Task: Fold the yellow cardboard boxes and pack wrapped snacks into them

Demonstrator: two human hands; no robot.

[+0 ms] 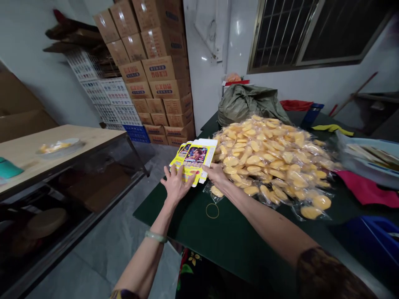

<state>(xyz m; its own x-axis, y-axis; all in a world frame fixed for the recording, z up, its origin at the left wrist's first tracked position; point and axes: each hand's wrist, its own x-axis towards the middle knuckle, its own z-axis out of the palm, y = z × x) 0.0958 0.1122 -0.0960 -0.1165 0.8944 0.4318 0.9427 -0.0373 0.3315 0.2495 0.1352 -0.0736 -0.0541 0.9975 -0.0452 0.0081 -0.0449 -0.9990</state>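
Observation:
Several flat yellow printed cartons (197, 154) lie overlapped near the left edge of the dark green table (187, 220). My left hand (177, 182), with a pale bangle at the wrist, rests on their near side, fingers spread. At their right edge my right hand (215, 173) grips the cartons between thumb and fingers. Beside it spreads a large heap of clear-wrapped yellow oval pieces (268, 153). A thin rubber band (212, 211) lies on the table just in front of the hands.
A green-grey sack (249, 101) stands behind the heap. To the right are a light blue basin (374, 160), a pink cloth (368, 189) and a blue container (374, 241). A wooden table (93, 132) with a plate stands left, stacked brown boxes (162, 68) behind.

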